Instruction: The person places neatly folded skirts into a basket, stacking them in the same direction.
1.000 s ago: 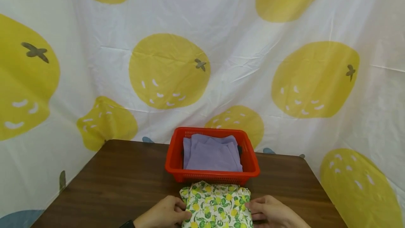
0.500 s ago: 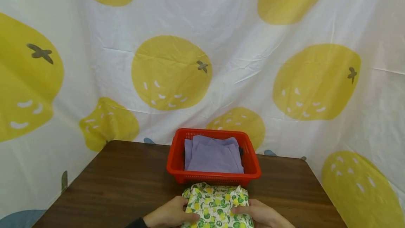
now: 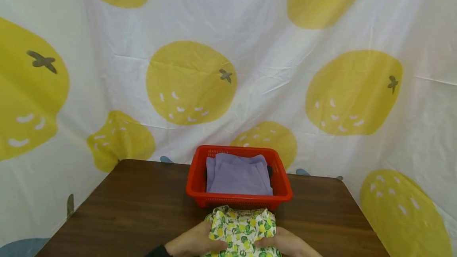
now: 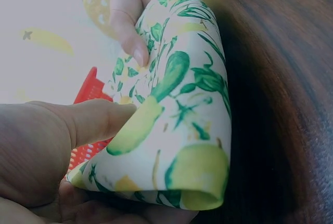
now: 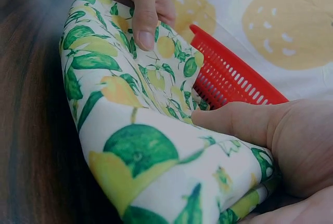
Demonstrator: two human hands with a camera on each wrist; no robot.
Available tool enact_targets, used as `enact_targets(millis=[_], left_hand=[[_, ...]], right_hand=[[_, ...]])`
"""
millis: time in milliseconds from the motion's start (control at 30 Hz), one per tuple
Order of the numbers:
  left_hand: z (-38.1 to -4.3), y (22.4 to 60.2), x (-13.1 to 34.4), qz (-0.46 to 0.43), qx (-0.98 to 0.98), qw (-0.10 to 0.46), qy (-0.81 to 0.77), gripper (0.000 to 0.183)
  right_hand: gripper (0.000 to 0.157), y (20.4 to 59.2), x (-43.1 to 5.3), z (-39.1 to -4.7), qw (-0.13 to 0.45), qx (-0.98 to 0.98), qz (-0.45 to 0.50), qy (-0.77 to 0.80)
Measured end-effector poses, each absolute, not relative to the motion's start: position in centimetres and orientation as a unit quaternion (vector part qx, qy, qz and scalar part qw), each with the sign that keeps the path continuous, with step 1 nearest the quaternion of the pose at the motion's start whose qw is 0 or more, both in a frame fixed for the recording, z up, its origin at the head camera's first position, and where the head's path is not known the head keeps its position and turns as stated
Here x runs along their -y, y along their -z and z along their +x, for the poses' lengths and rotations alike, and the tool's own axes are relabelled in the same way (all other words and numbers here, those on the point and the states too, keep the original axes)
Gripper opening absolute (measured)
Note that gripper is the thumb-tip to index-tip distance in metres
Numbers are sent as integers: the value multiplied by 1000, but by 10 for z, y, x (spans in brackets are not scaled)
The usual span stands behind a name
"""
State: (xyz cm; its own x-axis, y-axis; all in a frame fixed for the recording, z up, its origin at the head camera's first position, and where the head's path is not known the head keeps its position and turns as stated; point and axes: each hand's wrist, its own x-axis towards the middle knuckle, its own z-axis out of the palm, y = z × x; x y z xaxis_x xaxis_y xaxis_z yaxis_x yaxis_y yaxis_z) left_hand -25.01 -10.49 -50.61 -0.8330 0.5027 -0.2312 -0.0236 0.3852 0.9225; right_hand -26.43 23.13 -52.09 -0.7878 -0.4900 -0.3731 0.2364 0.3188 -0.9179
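Observation:
A folded cloth (image 3: 242, 229) printed with yellow lemons and green leaves lies at the table's front, just before the red basket. My left hand (image 3: 196, 241) grips its left side, thumb on top and fingers underneath. On the opposite side my right hand (image 3: 285, 243) holds it the same way. Seen from the left wrist, the cloth (image 4: 177, 109) bends into a rounded fold at its near edge, with the left thumb (image 4: 99, 120) pressing on it. The right wrist view has the right thumb (image 5: 239, 122) across the printed layers; the fingers below are partly hidden.
A red plastic basket (image 3: 239, 196) with slotted sides stands behind the cloth. Inside lies a folded purple cloth (image 3: 240, 177), with something dark (image 3: 269, 171) beside it. The brown wooden table (image 3: 143, 205) is backed by a white curtain (image 3: 267, 50) with lemon prints.
Both hands have moved inward from the cloth's sides, and their thumbs now lie over its top. The cloth looks narrower and more bunched. The basket has stayed in place.

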Motion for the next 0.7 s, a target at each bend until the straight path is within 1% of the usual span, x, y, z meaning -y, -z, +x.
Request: enact_targets(millis=[100,300,533,600,700], left_hand=[[-249,505,105,141,-794,248,-537,51],[-250,505,104,128,-793,252,-539,48],[-249,511,105,185,-811,240,-501,49],[-249,511,105,191,-818,237,-489,47],[-248,508,105,175,-833,239,-467,36]], right_hand=[[33,521,-230,-262,310,-751,-81,577],[34,524,-231,-259,296,-754,-81,580],[35,523,-234,-248,301,-732,-68,608],[35,520,-235,-245,306,-725,-71,613],[36,513,-237,-240,301,-726,-79,614]])
